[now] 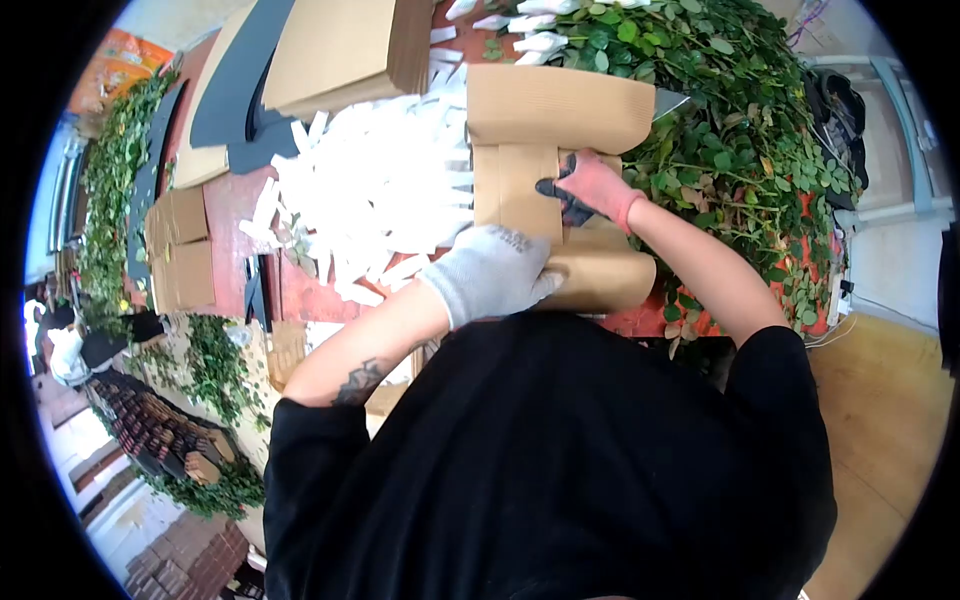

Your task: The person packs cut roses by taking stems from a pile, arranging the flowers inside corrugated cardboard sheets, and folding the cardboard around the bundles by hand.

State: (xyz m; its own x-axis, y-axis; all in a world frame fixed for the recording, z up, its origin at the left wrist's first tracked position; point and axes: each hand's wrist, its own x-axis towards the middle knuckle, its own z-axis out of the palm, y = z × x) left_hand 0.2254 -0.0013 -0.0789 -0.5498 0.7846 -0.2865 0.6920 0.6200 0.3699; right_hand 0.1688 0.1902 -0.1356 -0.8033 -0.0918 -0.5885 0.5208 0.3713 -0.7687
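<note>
A brown corrugated cardboard sheet [560, 105] lies in front of me, its far and near ends curled up. My left hand [495, 270], in a pale grey glove, grips the left side of the near curled end, with the thumb on top and the other fingers partly hidden. Over the sheet's flat middle is my right hand [590, 190], in a pink glove with dark fingertips. Its fingers are spread, one stretched out to the left, and they appear to touch the cardboard. White foam-like sleeves [380, 190] are heaped just left of the sheet.
Leafy green stems [730, 150] cover the right side of the red table [228, 205]. A stack of brown cardboard [335, 50] and dark sheets [235, 75] stand at the back left. A dark-handled tool [257, 290] lies near the left edge. Another person [68, 345] is far left.
</note>
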